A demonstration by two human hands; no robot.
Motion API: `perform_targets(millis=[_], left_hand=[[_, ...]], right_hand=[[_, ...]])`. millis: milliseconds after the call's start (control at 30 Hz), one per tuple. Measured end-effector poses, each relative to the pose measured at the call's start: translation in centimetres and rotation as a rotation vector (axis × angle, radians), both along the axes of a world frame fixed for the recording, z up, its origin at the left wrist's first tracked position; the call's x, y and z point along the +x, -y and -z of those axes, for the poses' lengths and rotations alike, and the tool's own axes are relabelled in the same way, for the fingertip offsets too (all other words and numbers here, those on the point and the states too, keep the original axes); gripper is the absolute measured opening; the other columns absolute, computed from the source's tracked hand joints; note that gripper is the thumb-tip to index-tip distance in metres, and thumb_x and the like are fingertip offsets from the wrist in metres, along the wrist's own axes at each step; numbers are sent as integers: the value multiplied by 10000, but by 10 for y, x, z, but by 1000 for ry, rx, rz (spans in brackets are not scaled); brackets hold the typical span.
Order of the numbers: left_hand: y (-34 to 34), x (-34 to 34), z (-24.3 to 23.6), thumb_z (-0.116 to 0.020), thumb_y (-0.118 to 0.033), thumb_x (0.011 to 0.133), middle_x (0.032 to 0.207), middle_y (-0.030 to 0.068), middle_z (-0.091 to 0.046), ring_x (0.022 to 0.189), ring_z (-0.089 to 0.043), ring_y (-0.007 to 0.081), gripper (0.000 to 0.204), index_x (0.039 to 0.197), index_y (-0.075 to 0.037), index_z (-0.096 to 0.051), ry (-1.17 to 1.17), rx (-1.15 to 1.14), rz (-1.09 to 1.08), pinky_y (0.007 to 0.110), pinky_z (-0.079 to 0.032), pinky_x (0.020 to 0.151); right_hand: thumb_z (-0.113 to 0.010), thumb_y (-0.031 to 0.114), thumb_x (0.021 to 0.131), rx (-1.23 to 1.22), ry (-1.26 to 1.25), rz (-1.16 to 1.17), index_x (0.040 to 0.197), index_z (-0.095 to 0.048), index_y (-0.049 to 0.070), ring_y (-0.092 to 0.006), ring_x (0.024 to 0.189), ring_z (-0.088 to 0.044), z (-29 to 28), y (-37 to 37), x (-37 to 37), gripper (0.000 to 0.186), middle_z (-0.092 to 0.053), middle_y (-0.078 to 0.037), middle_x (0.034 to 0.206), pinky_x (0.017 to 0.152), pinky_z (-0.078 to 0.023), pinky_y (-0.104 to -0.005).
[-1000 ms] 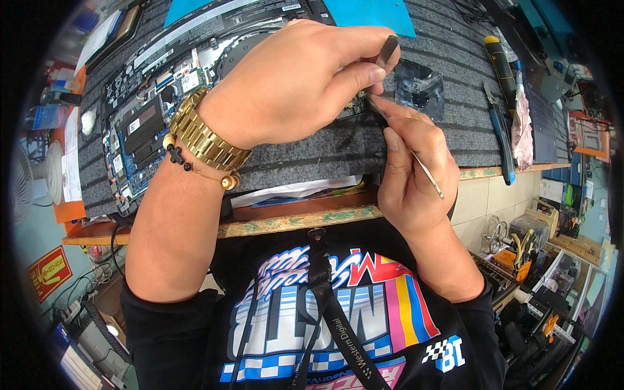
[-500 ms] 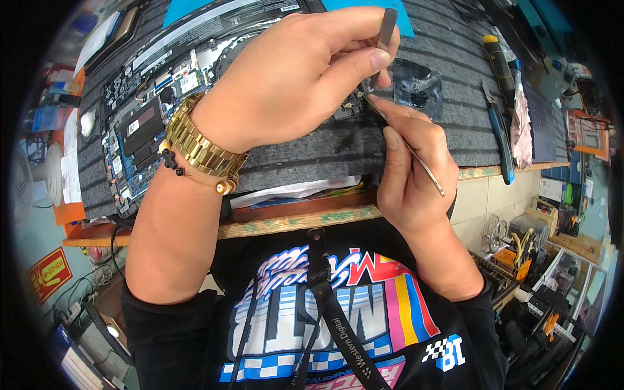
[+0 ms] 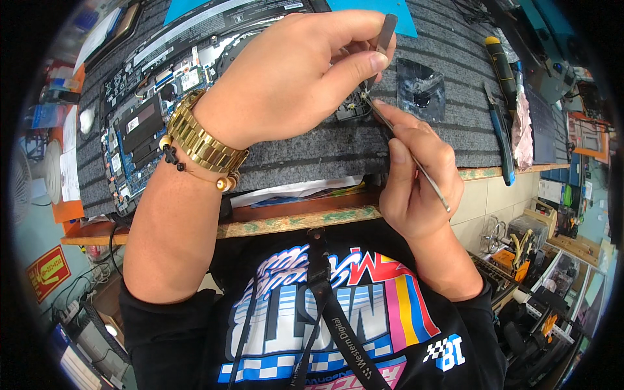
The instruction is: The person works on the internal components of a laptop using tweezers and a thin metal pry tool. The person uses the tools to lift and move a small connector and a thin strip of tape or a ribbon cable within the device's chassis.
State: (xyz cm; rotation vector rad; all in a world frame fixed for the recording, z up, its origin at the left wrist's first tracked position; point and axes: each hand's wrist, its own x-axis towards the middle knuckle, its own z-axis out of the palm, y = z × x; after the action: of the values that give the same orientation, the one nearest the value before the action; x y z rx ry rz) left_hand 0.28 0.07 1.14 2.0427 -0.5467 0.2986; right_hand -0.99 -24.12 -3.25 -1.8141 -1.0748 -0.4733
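My left hand (image 3: pixel 292 81), with a gold watch on its wrist, pinches a pair of dark metal tweezers (image 3: pixel 388 32). Their tips point down at a small black part with tiny metal pieces (image 3: pixel 351 112) on the grey striped mat (image 3: pixel 305 156). In my right hand (image 3: pixel 422 179) is a thin metal rod-like tool (image 3: pixel 437 190), whose tip meets the same part from the right. Part of the black piece is hidden beneath my left hand. An opened laptop base (image 3: pixel 140 123) with exposed boards and a battery (image 3: pixel 214 32) lies left of my left hand, which overlaps its edge.
Right of my hands lie a small black plastic bag (image 3: pixel 421 88), blue-handled pliers (image 3: pixel 499 140), a yellow-and-black screwdriver (image 3: pixel 499 62) and a crumpled pink cloth (image 3: pixel 522 130). A blue sheet (image 3: pixel 396 16) lies at the back. The bench's wooden edge (image 3: pixel 299 221) runs before me.
My right hand has shifted slightly right and down, and its fingers have pulled back along the tool. The tool's tip stays at the small part. My left hand and tweezers have barely moved.
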Motion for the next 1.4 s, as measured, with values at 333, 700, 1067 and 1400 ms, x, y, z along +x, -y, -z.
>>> perform_targets(millis=[333,700,1067,1400], left_hand=[[0,-2,7,-682,-134,1154,1002,75,-706,953,-703,144,150,1150,16,-693,-79,-51,24,327,-583,900],[3,-3,5,-742,-161,1117,986,99,-740,886,-701,200,168,1151,4,-741,6,44,-19,347,-584,842],[13,-4,2,-750,-159,1083,890,145,-711,783,-709,267,158,1072,-6,-712,32,93,-122,371,-586,751],[13,2,4,-714,-122,1043,813,146,-680,800,-681,420,66,1021,-67,-684,124,69,-74,473,-519,847]], right_hand=[[-722,-135,1007,47,-22,36,1150,-676,-73,-445,1012,-838,2,0,0,162,-805,-317,1121,900,-662,-444],[-725,-139,1005,35,-51,62,1152,-689,-66,-436,1059,-844,1,0,-1,168,-805,-265,1101,914,-665,-456],[-765,-162,908,4,10,16,1114,-700,-50,-464,1041,-831,4,0,4,243,-786,-248,1073,878,-664,-467],[-668,-172,1031,-173,58,24,1219,-687,-96,-458,1154,-827,-9,2,-3,204,-800,-363,1207,1018,-641,-476]])
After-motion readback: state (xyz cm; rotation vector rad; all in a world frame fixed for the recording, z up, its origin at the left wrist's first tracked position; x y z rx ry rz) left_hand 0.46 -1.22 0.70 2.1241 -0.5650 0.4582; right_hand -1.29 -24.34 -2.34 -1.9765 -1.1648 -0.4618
